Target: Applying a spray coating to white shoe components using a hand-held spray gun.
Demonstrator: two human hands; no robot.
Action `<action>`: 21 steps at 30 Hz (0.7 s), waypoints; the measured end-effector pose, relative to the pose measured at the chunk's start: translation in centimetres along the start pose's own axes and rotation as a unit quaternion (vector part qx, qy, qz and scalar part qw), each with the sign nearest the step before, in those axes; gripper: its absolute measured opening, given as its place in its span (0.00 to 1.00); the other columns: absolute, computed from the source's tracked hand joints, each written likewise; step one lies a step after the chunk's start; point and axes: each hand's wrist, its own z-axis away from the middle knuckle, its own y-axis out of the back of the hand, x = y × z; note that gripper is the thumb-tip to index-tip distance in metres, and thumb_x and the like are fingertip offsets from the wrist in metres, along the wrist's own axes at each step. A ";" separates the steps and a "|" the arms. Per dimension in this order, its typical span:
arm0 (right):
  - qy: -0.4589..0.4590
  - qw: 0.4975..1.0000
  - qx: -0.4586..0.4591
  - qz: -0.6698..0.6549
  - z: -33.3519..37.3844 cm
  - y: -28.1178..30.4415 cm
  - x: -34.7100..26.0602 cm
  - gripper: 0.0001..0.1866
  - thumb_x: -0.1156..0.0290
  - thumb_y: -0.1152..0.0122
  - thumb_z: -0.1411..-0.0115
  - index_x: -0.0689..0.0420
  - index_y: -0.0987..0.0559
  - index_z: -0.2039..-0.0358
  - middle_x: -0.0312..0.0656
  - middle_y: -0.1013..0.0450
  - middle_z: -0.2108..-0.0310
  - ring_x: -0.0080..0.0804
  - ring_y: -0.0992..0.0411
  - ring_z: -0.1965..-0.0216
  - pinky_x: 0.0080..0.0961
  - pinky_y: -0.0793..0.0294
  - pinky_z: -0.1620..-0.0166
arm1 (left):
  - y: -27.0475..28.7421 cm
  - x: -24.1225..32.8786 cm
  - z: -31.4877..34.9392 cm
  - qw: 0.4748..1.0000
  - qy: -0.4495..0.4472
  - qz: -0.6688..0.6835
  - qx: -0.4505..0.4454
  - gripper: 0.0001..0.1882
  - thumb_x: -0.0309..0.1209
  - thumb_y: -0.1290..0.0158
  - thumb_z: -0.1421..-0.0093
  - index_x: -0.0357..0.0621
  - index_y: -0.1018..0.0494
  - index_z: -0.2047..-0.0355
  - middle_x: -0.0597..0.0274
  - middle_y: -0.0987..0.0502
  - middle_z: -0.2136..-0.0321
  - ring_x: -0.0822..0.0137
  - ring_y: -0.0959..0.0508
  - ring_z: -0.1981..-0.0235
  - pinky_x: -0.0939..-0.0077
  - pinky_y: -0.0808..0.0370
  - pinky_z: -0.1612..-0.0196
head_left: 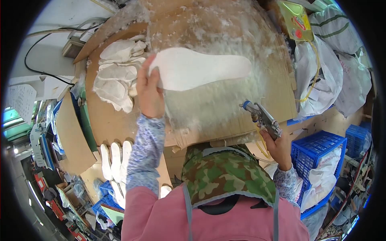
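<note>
My left hand (pixel 151 90) pinches the wide end of a white insole (pixel 201 69), thumb on its upper face. The insole is held over the middle of a cardboard work surface (pixel 277 82) streaked with whitish residue, its narrow end pointing right. In my right hand (pixel 278 149) is a metal spray gun (pixel 262 115) with a blue nozzle end, pointing up and left, below and apart from the insole's narrow end. A yellowish hose (pixel 263 146) hangs by the gun's handle. Left of my left hand lies a loose pile of white insole pieces (pixel 114 78).
More white insoles (pixel 116 160) lie in a row at the lower left. A yellow can (pixel 294 22) stands at the far right, a hose running down from it. White sacks (pixel 315 86) and a blue crate (pixel 317 148) line the right side.
</note>
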 end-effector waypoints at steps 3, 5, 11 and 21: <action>0.001 1.000 -0.019 -0.011 0.1 0.3 0.3 0.10 0.74 0.38 0.42 0.63 0.24 0.61 0.41 0.31 0.79 0.27 0.35 0.77 0.24 0.33 0.71 | 1.8 -6.1 3.9 0.995 0.069 -0.030 0.073 0.20 0.22 0.54 0.37 0.44 0.32 0.44 0.64 0.29 0.51 0.74 0.28 0.52 0.82 0.29 0.53; 0.004 0.999 -0.026 -0.021 0.2 0.2 0.3 0.10 0.74 0.39 0.42 0.63 0.24 0.60 0.43 0.30 0.78 0.28 0.33 0.77 0.25 0.32 0.70 | 3.4 -9.5 6.3 0.991 0.091 -0.003 0.102 0.20 0.21 0.53 0.38 0.44 0.32 0.44 0.64 0.29 0.51 0.73 0.28 0.52 0.81 0.29 0.53; 0.036 0.997 -0.073 0.003 -1.0 -1.0 -0.7 0.14 0.75 0.40 0.42 0.63 0.25 0.55 0.47 0.28 0.77 0.38 0.30 0.76 0.29 0.30 0.69 | 6.9 -11.7 10.6 0.864 -0.061 -0.486 0.117 0.23 0.17 0.52 0.46 0.42 0.30 0.48 0.51 0.29 0.49 0.51 0.33 0.44 0.60 0.38 0.41; 0.063 0.997 -0.034 0.026 -4.0 -3.2 -1.7 0.12 0.71 0.42 0.39 0.63 0.26 0.57 0.49 0.26 0.74 0.41 0.29 0.75 0.30 0.31 0.69 | -4.8 -15.2 8.6 0.773 -0.171 -0.595 -0.140 0.25 0.26 0.52 0.44 0.54 0.31 0.45 0.46 0.45 0.36 0.45 0.47 0.35 0.42 0.52 0.36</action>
